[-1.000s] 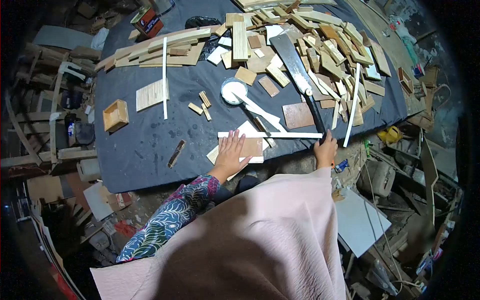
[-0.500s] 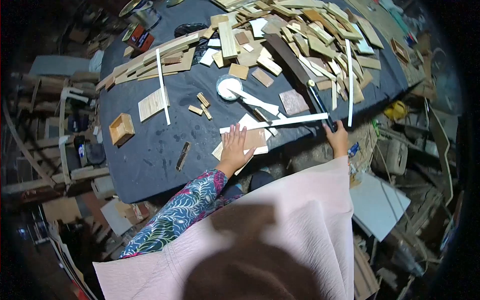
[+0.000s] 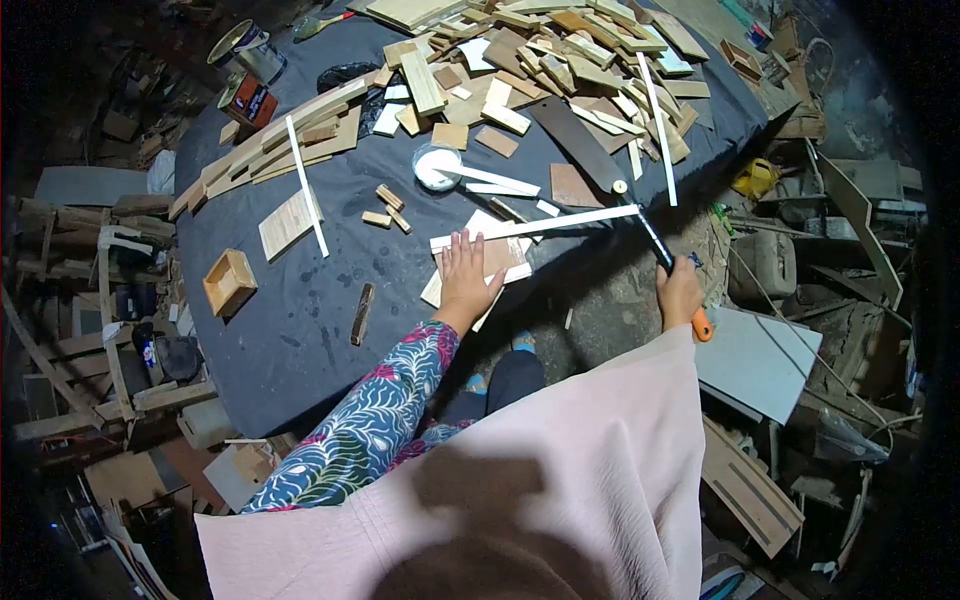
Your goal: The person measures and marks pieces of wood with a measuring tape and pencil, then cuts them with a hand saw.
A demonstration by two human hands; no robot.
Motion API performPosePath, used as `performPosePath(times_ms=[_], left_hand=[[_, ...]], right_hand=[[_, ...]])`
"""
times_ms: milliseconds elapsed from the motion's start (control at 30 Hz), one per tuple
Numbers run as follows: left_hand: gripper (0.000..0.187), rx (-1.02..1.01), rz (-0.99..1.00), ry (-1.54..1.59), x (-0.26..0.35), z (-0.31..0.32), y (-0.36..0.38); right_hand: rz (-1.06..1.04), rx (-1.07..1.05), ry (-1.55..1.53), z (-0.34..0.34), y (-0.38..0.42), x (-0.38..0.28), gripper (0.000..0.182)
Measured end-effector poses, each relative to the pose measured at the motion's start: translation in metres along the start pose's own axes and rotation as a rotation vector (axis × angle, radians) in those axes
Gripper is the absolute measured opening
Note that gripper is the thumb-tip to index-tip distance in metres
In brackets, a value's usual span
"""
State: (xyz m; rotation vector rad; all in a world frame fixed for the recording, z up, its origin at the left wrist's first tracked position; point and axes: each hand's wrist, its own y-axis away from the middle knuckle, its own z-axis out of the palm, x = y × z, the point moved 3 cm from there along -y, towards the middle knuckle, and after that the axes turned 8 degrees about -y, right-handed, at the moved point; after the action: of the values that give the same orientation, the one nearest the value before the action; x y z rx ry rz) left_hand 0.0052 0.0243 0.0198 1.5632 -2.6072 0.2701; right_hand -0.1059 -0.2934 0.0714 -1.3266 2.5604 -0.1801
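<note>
My left hand (image 3: 468,277) lies with fingers spread on a small stack of wood pieces (image 3: 515,262) and the near end of a long white strip (image 3: 570,220). At the right, my right hand (image 3: 680,290) is wrapped round the orange-ended handle of a saw (image 3: 580,147). The saw's dark, broad blade reaches up and left, across the far end of the strip. Just beyond my left hand stand a tub of white paste (image 3: 437,167) and a flat white stick (image 3: 497,178). A reddish square board (image 3: 575,186) lies beside the blade.
A heap of wood offcuts (image 3: 590,60) covers the table's far side. Another white strip (image 3: 657,130) lies at the right. To the left are a small wooden box (image 3: 230,284), a pale board (image 3: 288,224), a red can (image 3: 247,100) and small blocks (image 3: 377,218).
The saw has shifted down and left relative to the table items, and its orange handle end now shows. The camera view has moved slightly. My left hand stays on the strip and wood.
</note>
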Motion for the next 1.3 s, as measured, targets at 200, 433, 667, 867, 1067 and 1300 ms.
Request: performPosePath(times_ms=[200, 433, 667, 867, 1067, 1300], left_hand=[[0.067, 0.017, -0.003, 0.014, 0.001, -0.004, -0.001], [0.067, 0.031, -0.018, 0.007, -0.001, -0.004, 0.001], [0.064, 0.060, -0.025, -0.017, 0.000, -0.006, 0.002], [0.067, -0.084, -0.058, -0.049, -0.001, -0.003, 0.001], [0.073, -0.048, -0.051, -0.029, -0.004, -0.001, 0.002], [0.105, -0.259, 0.130, -0.200, -0.014, -0.020, -0.008]], right_hand=[[-0.058, 0.158, 0.107, -0.008, -0.004, 0.024, 0.029], [0.150, 0.183, -0.089, -0.033, 0.031, 0.064, 0.029], [0.547, -0.280, -1.345, 0.013, 0.116, 0.030, 0.017], [0.560, -0.387, -1.598, 0.000, 0.158, -0.025, 0.014], [0.595, -0.270, -1.389, 0.007, 0.176, 0.004, 0.013], [0.681, -0.247, -1.410, 0.002, 0.187, 0.026, 0.016]])
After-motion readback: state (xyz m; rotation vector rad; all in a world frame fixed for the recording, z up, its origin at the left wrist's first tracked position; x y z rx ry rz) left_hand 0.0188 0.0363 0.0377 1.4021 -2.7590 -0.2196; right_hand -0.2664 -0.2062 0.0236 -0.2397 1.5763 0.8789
